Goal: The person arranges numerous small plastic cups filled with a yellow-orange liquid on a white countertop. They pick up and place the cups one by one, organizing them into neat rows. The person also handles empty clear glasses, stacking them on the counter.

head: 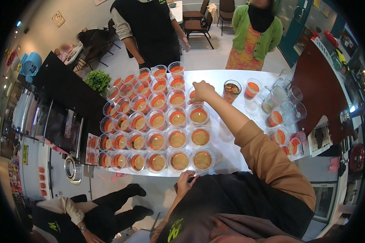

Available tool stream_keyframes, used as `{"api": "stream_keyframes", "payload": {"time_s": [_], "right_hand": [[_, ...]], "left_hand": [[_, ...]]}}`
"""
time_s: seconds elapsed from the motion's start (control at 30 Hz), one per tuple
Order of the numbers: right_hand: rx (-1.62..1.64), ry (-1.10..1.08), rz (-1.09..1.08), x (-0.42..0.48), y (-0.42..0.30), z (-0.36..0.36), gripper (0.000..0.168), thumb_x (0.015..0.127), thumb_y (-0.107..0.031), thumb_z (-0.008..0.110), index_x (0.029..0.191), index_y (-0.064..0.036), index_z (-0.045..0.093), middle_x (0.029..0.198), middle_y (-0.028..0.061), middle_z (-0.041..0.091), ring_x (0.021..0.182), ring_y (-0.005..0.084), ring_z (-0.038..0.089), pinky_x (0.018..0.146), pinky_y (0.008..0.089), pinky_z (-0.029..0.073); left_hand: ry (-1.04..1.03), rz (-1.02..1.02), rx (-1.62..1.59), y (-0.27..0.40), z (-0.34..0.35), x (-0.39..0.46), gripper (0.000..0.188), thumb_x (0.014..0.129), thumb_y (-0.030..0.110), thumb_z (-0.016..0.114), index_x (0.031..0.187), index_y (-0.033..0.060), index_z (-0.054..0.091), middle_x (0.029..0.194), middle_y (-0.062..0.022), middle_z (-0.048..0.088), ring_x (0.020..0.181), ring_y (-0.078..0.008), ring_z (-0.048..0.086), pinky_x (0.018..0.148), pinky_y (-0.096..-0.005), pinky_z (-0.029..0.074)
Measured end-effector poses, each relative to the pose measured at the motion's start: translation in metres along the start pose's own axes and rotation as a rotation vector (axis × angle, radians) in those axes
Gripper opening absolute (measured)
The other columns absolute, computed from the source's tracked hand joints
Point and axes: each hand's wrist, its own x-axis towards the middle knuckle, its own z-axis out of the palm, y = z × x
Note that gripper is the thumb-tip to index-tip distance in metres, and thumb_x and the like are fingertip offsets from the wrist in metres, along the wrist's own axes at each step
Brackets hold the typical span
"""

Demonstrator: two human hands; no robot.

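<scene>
My right hand [204,91] reaches across the white counter [223,130] with its fingers around the rim of a clear plastic cup [192,93], which it partly hides. That cup stands at the far end of the nearest column of cups. To its left, many similar cups [157,119] with orange-red sides and tan-brown contents are lined up in close rows. My left hand [186,181] is low at the counter's front edge, just below the front cup [202,160]. Its fingers are curled, and whether they grip anything is unclear.
A glass of dark drink [231,90] and a single cup [252,88] stand right of my forearm. Empty glass mugs [278,95] crowd the right end near a brown panel [319,91]. A sealing machine [64,124] borders the left. People stand opposite; another person [76,212] is at lower left.
</scene>
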Motion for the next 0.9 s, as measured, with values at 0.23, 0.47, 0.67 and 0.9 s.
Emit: {"api": "stream_keyframes", "payload": {"time_s": [0.23, 0.47, 0.67, 0.9], "right_hand": [[0.019, 0.036, 0.012, -0.003, 0.002, 0.005, 0.089, 0.062, -0.061, 0.087, 0.124, -0.004, 0.06, 0.118, 0.0196, 0.065, 0.109, 0.0347, 0.066, 0.09, 0.0448, 0.056], [0.069, 0.04, 0.029, -0.002, 0.003, 0.011, 0.086, 0.061, -0.06, 0.087, 0.121, -0.004, 0.062, 0.117, 0.0196, 0.066, 0.109, 0.034, 0.066, 0.09, 0.0424, 0.057], [0.161, 0.141, 0.008, -0.013, 0.011, 0.016, 0.089, 0.069, -0.063, 0.081, 0.129, -0.003, 0.054, 0.117, 0.0252, 0.062, 0.108, 0.0382, 0.065, 0.087, 0.0463, 0.056], [0.429, 0.227, -0.063, -0.146, 0.018, 0.004, 0.077, 0.087, -0.061, 0.065, 0.138, -0.006, 0.05, 0.114, 0.0277, 0.064, 0.107, 0.042, 0.064, 0.088, 0.0492, 0.053]], "left_hand": [[0.019, 0.033, 0.024, -0.009, 0.003, -0.003, 0.029, 0.074, 0.004, 0.087, 0.095, 0.003, 0.067, 0.091, -0.007, 0.066, 0.077, -0.016, 0.067, 0.07, -0.0272, 0.056], [0.031, 0.054, 0.013, -0.007, 0.004, -0.003, 0.028, 0.074, 0.002, 0.086, 0.095, 0.0038, 0.066, 0.091, -0.0079, 0.065, 0.076, -0.0177, 0.065, 0.069, -0.03, 0.054], [-0.016, 0.108, 0.054, -0.014, 0.003, -0.001, 0.03, 0.074, 0.003, 0.086, 0.096, 0.0039, 0.065, 0.092, -0.0095, 0.064, 0.078, -0.022, 0.065, 0.071, -0.0322, 0.053], [0.014, 0.139, 0.081, -0.036, 0.011, -0.013, 0.028, 0.076, 0.003, 0.085, 0.094, 0.0029, 0.064, 0.092, -0.0107, 0.063, 0.081, -0.0219, 0.064, 0.071, -0.0318, 0.054]]}}
